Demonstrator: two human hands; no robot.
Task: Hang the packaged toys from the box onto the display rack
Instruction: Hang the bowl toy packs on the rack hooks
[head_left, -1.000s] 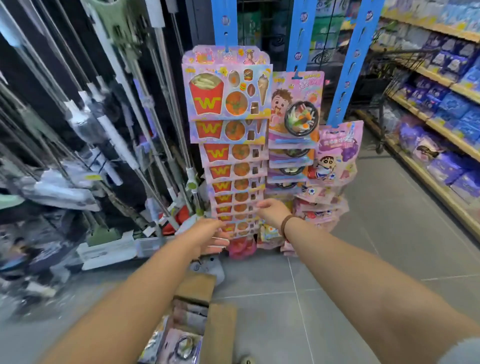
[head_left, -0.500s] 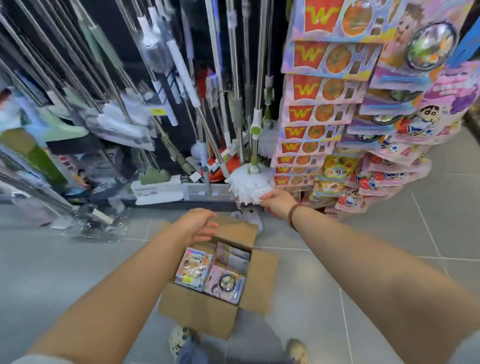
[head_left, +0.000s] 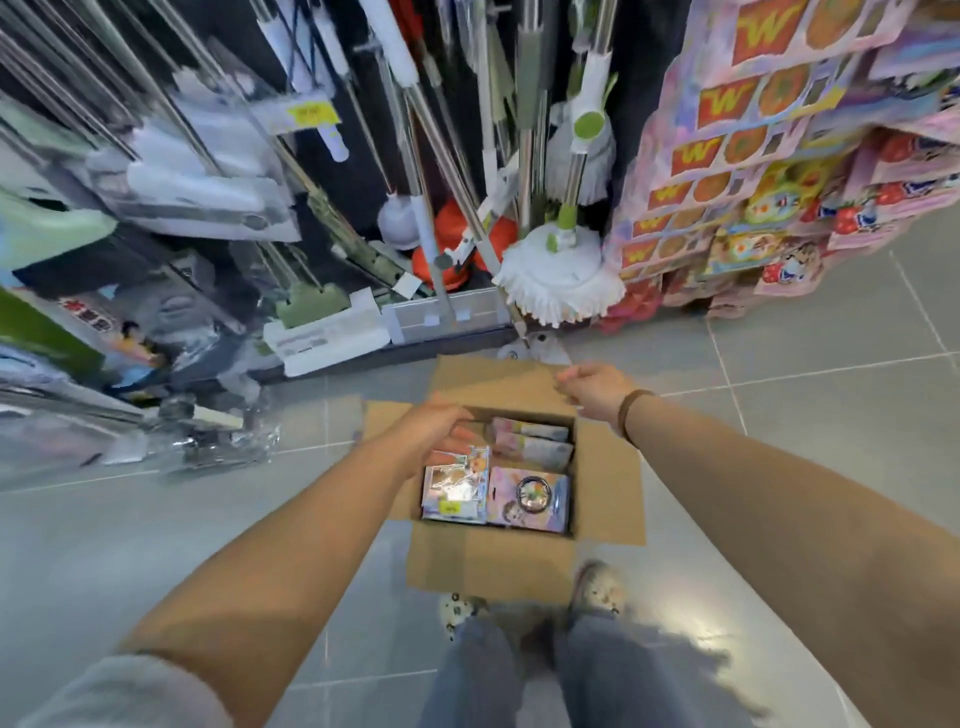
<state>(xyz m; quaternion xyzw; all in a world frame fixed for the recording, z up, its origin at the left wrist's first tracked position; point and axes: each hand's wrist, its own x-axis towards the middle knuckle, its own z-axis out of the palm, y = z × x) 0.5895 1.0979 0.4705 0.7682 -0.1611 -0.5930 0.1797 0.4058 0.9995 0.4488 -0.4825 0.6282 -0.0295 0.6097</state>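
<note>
Fingers (head_left: 460, 444) of my left hand (head_left: 439, 434) are hanging loosely bent, gripping nothing, just over the top edge of a packaged toy (head_left: 457, 493) that is lying in the near-left part of the cardboard box (head_left: 493, 566). I cannot tell whether they are touching it. I am judging the pack to be light and flat, stiff card behind glossy film that may be slippery and may crease. I would be pinching its upper edge, thumb in front and fingers behind. At three o'clock from it, a second pack (head_left: 530, 499) is lying face up right beside it. More packs (head_left: 530, 441) are sitting at twelve o'clock. My right hand (head_left: 589, 387) is hovering at the box's one o'clock corner, fingers curled by the far flap (head_left: 493, 379). I cannot tell whether it is pinching the flap. The display rack (head_left: 727, 156), hanging full of toys, is standing at two o'clock from the box, with mops (head_left: 561, 280) at twelve.
</note>
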